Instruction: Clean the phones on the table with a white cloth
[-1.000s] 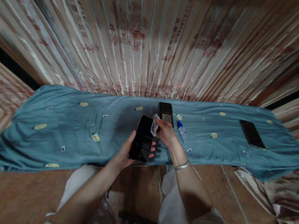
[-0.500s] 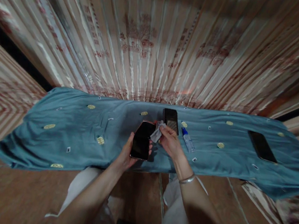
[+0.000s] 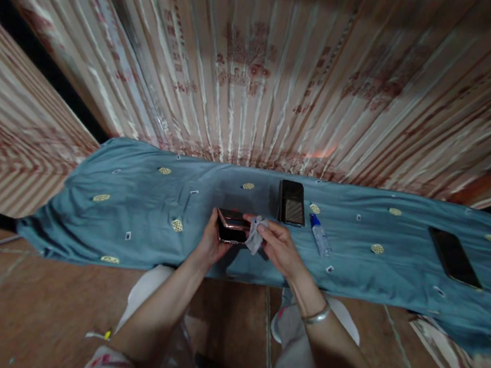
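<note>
1. Behind the teal-draped bench [image 3: 150, 241], the curtain [image 3: 276, 124] bears print too small to read.
2. Your left hand [image 3: 210, 241] has its grip clamped around the half-folded phone [image 3: 230, 235], over the bench.
3. Your right hand [image 3: 281, 247] has its grip pinched on a grey wipe [image 3: 255, 241] at the phone's right end.

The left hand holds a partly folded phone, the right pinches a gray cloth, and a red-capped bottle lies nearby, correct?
The bottle has a blue cap, not red, as the head view shows. The left hand does hold the phone, the right hand the cloth.
</note>
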Available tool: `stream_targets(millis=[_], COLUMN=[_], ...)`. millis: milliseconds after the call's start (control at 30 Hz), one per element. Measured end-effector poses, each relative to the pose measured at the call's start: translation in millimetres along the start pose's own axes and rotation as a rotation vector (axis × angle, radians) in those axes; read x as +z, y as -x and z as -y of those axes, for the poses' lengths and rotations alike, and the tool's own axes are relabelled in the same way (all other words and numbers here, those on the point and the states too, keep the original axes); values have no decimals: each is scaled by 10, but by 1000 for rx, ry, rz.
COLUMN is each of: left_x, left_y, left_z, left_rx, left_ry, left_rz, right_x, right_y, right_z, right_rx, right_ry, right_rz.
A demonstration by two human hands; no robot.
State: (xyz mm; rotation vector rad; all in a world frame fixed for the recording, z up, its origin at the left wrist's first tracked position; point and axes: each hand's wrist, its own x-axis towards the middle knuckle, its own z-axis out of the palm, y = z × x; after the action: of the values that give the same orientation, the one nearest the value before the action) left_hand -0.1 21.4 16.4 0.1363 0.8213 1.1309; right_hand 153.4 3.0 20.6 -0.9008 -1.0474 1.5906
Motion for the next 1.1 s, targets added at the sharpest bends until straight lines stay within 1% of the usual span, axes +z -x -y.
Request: stream_targets(millis=[67, 133, 233, 333, 467, 567, 633, 700, 767, 833, 867, 933, 1100], left_x=[3, 5, -10, -43, -69, -58, -40, -19, -1, 12, 16, 21, 28], left_y=[2, 7, 6, -13, -21, 15, 50, 85, 114, 135, 142, 152, 173], left_z=[-24, -40, -43, -49, -86, -76, -30, 35, 95, 136, 149, 165, 179], left_rx=[-1, -2, 20, 41, 81, 76, 121, 231, 343, 401, 420, 448, 518], left_ry=[20, 37, 50, 14, -22, -57, -147, -290, -427, -529, -572, -645, -723], left_rz=[-11, -14, 6, 30, 46, 92, 98, 81, 77, 107, 124, 150, 163], right_x=[22, 35, 34, 12, -42, -110, -167, -222, -259, -268, -263, -236, -139], right_y=[24, 38, 49, 71, 103, 80, 30, -31, -84, -112, -116, -110, -81], right_z=[8, 14, 35, 92, 162, 153, 114, 61, 9, -26, -36, -42, -39], right_rx=[48, 62, 80, 110, 137, 130, 109, 56, -62, -204, -248, -288, -368], right_ry=[-51, -90, -151, -204, -214, -198, -147, -27, 151, 317, 390, 488, 585], right_rz=[23, 30, 31, 53, 132, 111, 37, -66, -189, -271, -282, -271, -174])
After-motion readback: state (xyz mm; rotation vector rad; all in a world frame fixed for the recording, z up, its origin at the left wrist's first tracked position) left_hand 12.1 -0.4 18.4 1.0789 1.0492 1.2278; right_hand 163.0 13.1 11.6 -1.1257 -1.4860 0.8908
